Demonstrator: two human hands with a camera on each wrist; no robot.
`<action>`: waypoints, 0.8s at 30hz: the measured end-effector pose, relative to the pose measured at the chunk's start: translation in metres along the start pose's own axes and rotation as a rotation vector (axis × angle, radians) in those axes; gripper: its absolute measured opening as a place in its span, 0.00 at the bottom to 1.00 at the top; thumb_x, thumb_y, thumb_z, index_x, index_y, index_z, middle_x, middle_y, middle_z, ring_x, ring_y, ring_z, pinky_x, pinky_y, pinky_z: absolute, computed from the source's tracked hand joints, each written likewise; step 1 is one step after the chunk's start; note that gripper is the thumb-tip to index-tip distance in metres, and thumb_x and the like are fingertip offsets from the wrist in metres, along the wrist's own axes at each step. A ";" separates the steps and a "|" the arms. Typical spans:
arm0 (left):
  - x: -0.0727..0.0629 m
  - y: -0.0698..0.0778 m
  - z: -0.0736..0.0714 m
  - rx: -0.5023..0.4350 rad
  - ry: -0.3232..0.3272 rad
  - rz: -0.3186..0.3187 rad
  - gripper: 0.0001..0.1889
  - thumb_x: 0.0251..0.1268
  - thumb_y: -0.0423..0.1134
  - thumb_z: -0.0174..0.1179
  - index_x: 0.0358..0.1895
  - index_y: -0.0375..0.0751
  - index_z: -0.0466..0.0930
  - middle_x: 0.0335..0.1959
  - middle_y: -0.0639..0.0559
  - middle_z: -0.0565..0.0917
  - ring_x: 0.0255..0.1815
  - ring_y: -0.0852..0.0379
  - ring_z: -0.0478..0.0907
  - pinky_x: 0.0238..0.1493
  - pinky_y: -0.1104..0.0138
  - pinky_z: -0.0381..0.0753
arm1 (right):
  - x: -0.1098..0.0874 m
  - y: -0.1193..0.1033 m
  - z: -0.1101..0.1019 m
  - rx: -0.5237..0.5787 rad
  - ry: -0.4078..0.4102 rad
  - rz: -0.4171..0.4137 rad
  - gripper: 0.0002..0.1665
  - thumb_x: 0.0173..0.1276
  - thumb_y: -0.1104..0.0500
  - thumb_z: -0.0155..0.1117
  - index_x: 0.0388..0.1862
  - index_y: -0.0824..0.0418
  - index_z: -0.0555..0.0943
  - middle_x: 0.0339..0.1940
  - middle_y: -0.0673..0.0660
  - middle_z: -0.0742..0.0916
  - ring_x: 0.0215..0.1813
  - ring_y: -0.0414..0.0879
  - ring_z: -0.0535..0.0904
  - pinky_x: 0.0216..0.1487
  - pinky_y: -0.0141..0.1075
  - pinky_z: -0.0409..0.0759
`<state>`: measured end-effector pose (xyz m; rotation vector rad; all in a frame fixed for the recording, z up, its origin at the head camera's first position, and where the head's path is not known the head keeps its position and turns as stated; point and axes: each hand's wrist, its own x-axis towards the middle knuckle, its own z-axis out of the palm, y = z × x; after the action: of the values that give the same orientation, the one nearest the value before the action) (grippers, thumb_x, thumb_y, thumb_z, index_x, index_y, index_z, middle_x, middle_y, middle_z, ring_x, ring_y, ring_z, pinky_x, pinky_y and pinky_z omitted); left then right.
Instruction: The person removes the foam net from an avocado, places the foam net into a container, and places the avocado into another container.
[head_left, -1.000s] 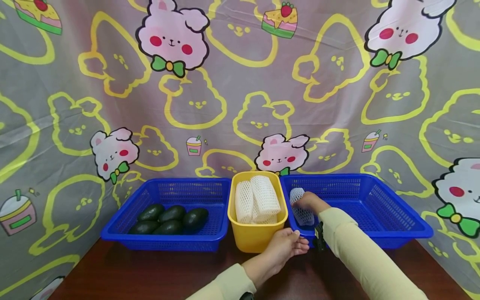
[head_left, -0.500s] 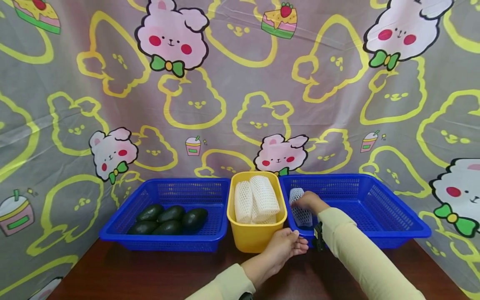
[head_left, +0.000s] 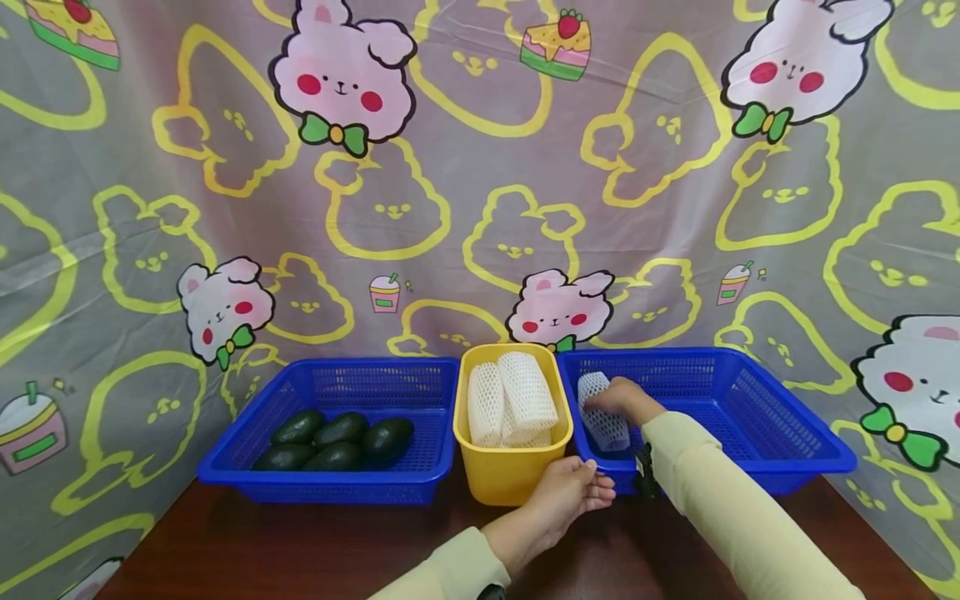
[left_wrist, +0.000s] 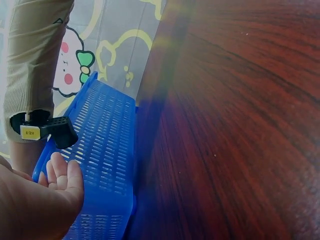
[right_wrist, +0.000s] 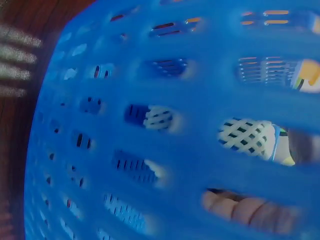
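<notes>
My right hand [head_left: 628, 398] reaches into the right blue basket [head_left: 780, 417] and grips a white foam net sleeve [head_left: 606, 423] near the basket's left wall. Dark green shows through its mesh in the right wrist view, so an avocado seems to be inside the sleeve [right_wrist: 245, 136]. Through the basket's slots part of the right fingers [right_wrist: 245, 212] is visible; the rest is hidden. My left hand [head_left: 562, 496], palm up with relaxed fingers, lies by that basket's front rim and holds nothing. Whether it touches the rim I cannot tell.
Between the baskets stands a yellow bin [head_left: 510, 479] with several white foam net sleeves [head_left: 528, 392]. The left blue basket [head_left: 322, 487] holds several dark green avocados [head_left: 388, 439]. A patterned cloth [head_left: 450, 167] hangs behind; the dark wooden table [head_left: 337, 550] extends in front.
The head view has drifted slightly. My right hand and the sleeve are almost where they were, the sleeve's lower end a touch further right. The left hand stays put.
</notes>
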<state>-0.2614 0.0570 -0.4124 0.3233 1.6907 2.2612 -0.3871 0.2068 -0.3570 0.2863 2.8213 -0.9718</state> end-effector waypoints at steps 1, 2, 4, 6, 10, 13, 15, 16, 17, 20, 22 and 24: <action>0.000 0.000 0.000 -0.001 0.004 -0.005 0.12 0.76 0.31 0.44 0.33 0.32 0.74 0.30 0.45 0.83 0.30 0.57 0.80 0.44 0.55 0.82 | 0.000 0.000 0.000 0.014 -0.005 0.005 0.37 0.58 0.53 0.69 0.51 0.82 0.68 0.45 0.74 0.80 0.49 0.64 0.79 0.46 0.53 0.81; 0.000 0.000 0.000 0.001 0.006 -0.005 0.12 0.76 0.32 0.45 0.33 0.32 0.74 0.30 0.45 0.83 0.30 0.57 0.80 0.44 0.55 0.82 | -0.001 0.001 -0.001 0.025 -0.013 0.006 0.37 0.58 0.54 0.69 0.51 0.82 0.68 0.44 0.74 0.80 0.49 0.65 0.79 0.46 0.54 0.80; 0.001 0.000 0.000 0.003 0.006 -0.004 0.12 0.76 0.32 0.45 0.33 0.32 0.73 0.31 0.45 0.83 0.30 0.57 0.80 0.44 0.55 0.82 | -0.002 0.001 -0.002 0.044 -0.029 0.003 0.36 0.59 0.54 0.68 0.51 0.82 0.67 0.44 0.74 0.80 0.48 0.65 0.79 0.46 0.54 0.81; 0.001 -0.001 0.000 0.005 0.007 0.002 0.12 0.76 0.32 0.45 0.33 0.32 0.73 0.31 0.44 0.83 0.30 0.56 0.80 0.44 0.55 0.82 | -0.004 0.001 -0.003 0.062 -0.045 -0.001 0.35 0.59 0.55 0.68 0.52 0.82 0.67 0.44 0.73 0.80 0.49 0.65 0.80 0.46 0.55 0.80; 0.001 0.000 -0.001 0.007 0.009 0.005 0.12 0.77 0.32 0.44 0.32 0.33 0.72 0.31 0.43 0.83 0.30 0.56 0.81 0.44 0.54 0.82 | -0.010 -0.001 -0.009 0.099 -0.070 -0.018 0.36 0.60 0.55 0.67 0.53 0.82 0.65 0.45 0.74 0.79 0.49 0.66 0.79 0.47 0.55 0.80; 0.002 -0.001 -0.001 0.008 0.009 0.003 0.12 0.77 0.32 0.45 0.31 0.34 0.72 0.31 0.44 0.83 0.31 0.55 0.81 0.44 0.54 0.82 | -0.015 -0.004 -0.017 0.135 -0.077 -0.030 0.37 0.61 0.56 0.66 0.54 0.83 0.62 0.46 0.75 0.78 0.49 0.67 0.79 0.47 0.56 0.79; 0.002 0.000 -0.001 0.009 0.008 0.002 0.12 0.77 0.32 0.45 0.31 0.35 0.72 0.31 0.44 0.83 0.31 0.55 0.81 0.44 0.54 0.82 | -0.017 -0.005 -0.021 0.158 -0.079 -0.031 0.38 0.61 0.56 0.65 0.56 0.83 0.61 0.47 0.75 0.77 0.50 0.67 0.79 0.47 0.56 0.79; 0.002 0.000 -0.002 0.010 0.008 0.000 0.12 0.77 0.32 0.45 0.31 0.35 0.72 0.31 0.44 0.83 0.31 0.55 0.81 0.45 0.54 0.82 | -0.019 -0.006 -0.023 0.170 -0.081 -0.032 0.39 0.61 0.56 0.65 0.56 0.83 0.60 0.47 0.76 0.77 0.50 0.67 0.79 0.47 0.56 0.79; 0.001 0.000 -0.002 0.010 0.008 -0.002 0.12 0.77 0.32 0.45 0.31 0.34 0.72 0.31 0.44 0.83 0.31 0.55 0.81 0.45 0.54 0.82 | -0.020 -0.006 -0.025 0.178 -0.080 -0.027 0.39 0.61 0.56 0.66 0.57 0.83 0.60 0.48 0.75 0.77 0.50 0.67 0.79 0.47 0.55 0.80; 0.001 0.001 -0.002 0.009 0.008 -0.008 0.12 0.77 0.32 0.45 0.31 0.34 0.72 0.30 0.44 0.82 0.31 0.55 0.81 0.45 0.54 0.82 | -0.024 -0.008 -0.029 0.198 -0.082 -0.019 0.40 0.61 0.56 0.66 0.57 0.83 0.59 0.49 0.76 0.76 0.50 0.66 0.79 0.47 0.54 0.80; 0.000 0.002 -0.002 0.010 0.009 -0.018 0.12 0.76 0.32 0.45 0.32 0.33 0.73 0.30 0.45 0.82 0.31 0.55 0.81 0.45 0.54 0.82 | -0.028 -0.008 -0.031 0.200 -0.086 -0.020 0.40 0.62 0.56 0.66 0.57 0.83 0.59 0.49 0.76 0.76 0.51 0.66 0.78 0.48 0.55 0.79; -0.001 0.002 -0.003 0.018 0.009 -0.026 0.12 0.76 0.32 0.45 0.33 0.32 0.74 0.30 0.45 0.82 0.31 0.55 0.81 0.45 0.55 0.82 | -0.031 -0.008 -0.033 0.192 -0.093 -0.027 0.41 0.62 0.56 0.66 0.57 0.84 0.58 0.50 0.77 0.75 0.52 0.67 0.78 0.50 0.55 0.78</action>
<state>-0.2615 0.0535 -0.4109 0.2941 1.7105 2.2331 -0.3610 0.2172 -0.3200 0.2175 2.6587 -1.2313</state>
